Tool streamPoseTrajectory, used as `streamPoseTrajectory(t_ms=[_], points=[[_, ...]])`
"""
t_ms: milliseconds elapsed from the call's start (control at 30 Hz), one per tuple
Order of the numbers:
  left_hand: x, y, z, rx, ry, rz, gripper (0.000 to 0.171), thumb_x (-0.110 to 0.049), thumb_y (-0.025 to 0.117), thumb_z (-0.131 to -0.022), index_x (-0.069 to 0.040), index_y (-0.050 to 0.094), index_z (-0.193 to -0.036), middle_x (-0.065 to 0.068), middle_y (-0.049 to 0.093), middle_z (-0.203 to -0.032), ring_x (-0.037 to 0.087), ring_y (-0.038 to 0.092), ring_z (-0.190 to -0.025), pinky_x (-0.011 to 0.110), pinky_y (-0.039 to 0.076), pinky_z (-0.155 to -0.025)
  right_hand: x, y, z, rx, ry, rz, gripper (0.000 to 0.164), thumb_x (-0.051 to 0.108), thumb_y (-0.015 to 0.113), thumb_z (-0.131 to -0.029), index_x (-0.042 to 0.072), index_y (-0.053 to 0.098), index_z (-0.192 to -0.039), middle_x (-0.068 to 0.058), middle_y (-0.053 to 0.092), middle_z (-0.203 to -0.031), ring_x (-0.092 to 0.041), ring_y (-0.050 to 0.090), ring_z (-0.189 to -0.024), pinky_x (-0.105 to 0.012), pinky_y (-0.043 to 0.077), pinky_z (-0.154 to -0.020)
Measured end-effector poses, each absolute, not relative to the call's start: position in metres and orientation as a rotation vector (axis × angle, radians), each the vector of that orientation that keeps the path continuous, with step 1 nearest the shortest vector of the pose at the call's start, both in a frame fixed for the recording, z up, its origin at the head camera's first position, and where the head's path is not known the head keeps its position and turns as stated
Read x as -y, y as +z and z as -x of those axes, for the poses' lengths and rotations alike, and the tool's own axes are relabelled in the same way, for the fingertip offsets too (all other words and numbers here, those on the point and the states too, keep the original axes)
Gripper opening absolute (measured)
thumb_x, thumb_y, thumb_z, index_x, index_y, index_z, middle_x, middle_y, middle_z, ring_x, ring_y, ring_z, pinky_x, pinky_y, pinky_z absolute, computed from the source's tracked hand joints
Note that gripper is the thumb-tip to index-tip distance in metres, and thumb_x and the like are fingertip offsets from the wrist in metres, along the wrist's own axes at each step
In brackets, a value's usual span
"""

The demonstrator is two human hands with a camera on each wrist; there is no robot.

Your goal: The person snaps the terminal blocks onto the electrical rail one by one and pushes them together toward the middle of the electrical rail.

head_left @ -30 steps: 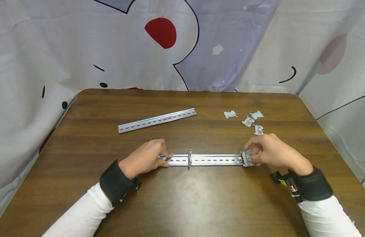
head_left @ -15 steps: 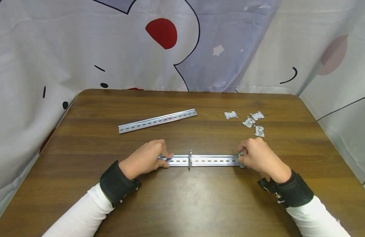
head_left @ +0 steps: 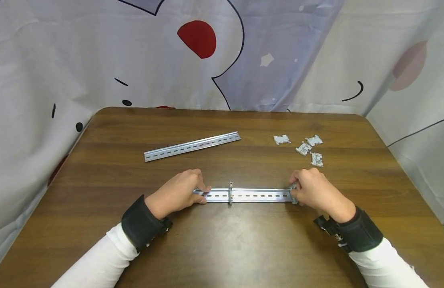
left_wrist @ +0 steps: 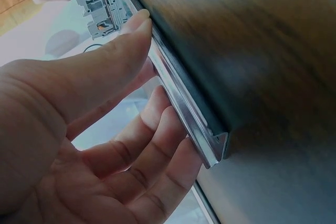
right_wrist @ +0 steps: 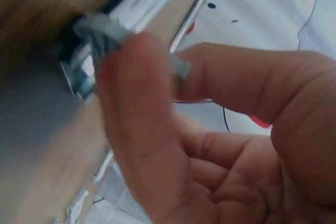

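A slotted metal DIN rail (head_left: 259,195) lies crosswise on the table. My left hand (head_left: 178,191) grips its left end, the thumb along one edge and the fingers on the other, as the left wrist view shows. Partway along the rail, a grey terminal block (head_left: 230,193) stands upright across it; its stepped side faces the left wrist camera. At the rail's right end, my right hand (head_left: 317,193) pinches another grey terminal block (right_wrist: 107,32) between thumb and fingers. That block sits right at the rail, mostly hidden behind the fingers and blurred in the right wrist view.
Behind the left hand, a second DIN rail (head_left: 191,147) lies at a slant. Several loose terminal blocks (head_left: 316,159) lie flat at the back right of the wooden table (head_left: 222,248). A printed curtain (head_left: 135,52) hangs behind the table.
My right hand has shifted left and turned, bringing its terminal block from flat beside the rail's end to edge-on across it. The left hand and the rail have stayed in place.
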State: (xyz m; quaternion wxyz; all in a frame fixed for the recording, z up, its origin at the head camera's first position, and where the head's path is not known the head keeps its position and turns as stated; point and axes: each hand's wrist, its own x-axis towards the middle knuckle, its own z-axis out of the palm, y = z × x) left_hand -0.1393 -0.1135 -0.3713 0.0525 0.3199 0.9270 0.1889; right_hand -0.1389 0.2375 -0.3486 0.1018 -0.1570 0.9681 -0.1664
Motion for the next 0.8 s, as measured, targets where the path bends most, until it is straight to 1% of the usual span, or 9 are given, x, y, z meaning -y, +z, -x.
streamPoseTrajectory(t_ms=[67,167,233,300,433,633,800], points=[[0.114,-0.371,0.138,-2.814,0.572,-0.969,0.032,-0.021,0.083,-0.078,-0.009,0.079,-0.107,0.005,0.066,-0.090,0.015,0.059,-0.075,0.024,0.045,-0.063,-0.241,-0.346,0.140,-2.835,-0.496,0.493,0.022,0.008,0.070,-0.084,-0.006,0.070,-0.102,0.002,0.065,-0.051,-0.006,0.060,-0.042,-0.029,0.053,-0.057],[0.115,-0.371,0.138,-2.802,0.580,-0.966,0.033,-0.021,0.083,-0.078,-0.009,0.078,-0.109,0.005,0.066,-0.089,0.015,0.059,-0.075,0.023,0.044,-0.062,-0.252,-0.339,0.144,-2.737,-0.583,0.539,0.030,0.014,0.071,-0.088,-0.006,0.069,-0.110,0.001,0.070,-0.057,-0.009,0.065,-0.048,-0.032,0.056,-0.060],[0.115,-0.372,0.138,-2.798,0.584,-0.966,0.034,-0.022,0.083,-0.078,-0.009,0.078,-0.109,0.005,0.066,-0.090,0.015,0.059,-0.075,0.023,0.044,-0.062,-0.261,-0.336,0.147,-2.628,-0.690,0.551,0.034,0.012,0.070,-0.089,-0.009,0.065,-0.116,-0.002,0.075,-0.064,-0.014,0.070,-0.055,-0.032,0.058,-0.061],[0.115,-0.372,0.138,-2.797,0.586,-0.963,0.033,-0.022,0.083,-0.078,-0.009,0.078,-0.109,0.005,0.066,-0.089,0.014,0.058,-0.074,0.023,0.044,-0.062,-0.269,-0.334,0.151,-2.504,-0.803,0.569,0.037,0.006,0.069,-0.089,-0.011,0.062,-0.121,-0.006,0.077,-0.073,-0.018,0.073,-0.063,-0.030,0.059,-0.060],[0.116,-0.371,0.139,-2.808,0.583,-0.965,0.032,-0.021,0.083,-0.078,-0.009,0.079,-0.107,0.004,0.066,-0.089,0.014,0.058,-0.074,0.024,0.045,-0.063,-0.277,-0.338,0.158,-2.290,-0.960,0.560,0.041,-0.003,0.066,-0.087,-0.011,0.057,-0.126,-0.013,0.078,-0.083,-0.025,0.075,-0.076,-0.032,0.061,-0.069],[0.116,-0.371,0.140,-2.804,0.581,-0.959,0.032,-0.022,0.083,-0.079,-0.009,0.078,-0.108,0.004,0.066,-0.090,0.015,0.059,-0.075,0.025,0.046,-0.064,-0.273,-0.354,0.164,-2.121,-1.152,0.492,0.044,-0.003,0.066,-0.088,-0.012,0.052,-0.129,-0.023,0.075,-0.090,-0.031,0.075,-0.084,-0.038,0.060,-0.076],[0.115,-0.372,0.141,-2.784,0.577,-0.955,0.034,-0.023,0.082,-0.079,-0.009,0.077,-0.110,0.004,0.066,-0.091,0.016,0.060,-0.077,0.024,0.045,-0.063,-0.253,-0.365,0.163,-2.054,-1.269,0.499,0.046,-0.001,0.067,-0.089,-0.013,0.050,-0.130,-0.029,0.073,-0.094,-0.030,0.075,-0.085,-0.040,0.060,-0.077]])
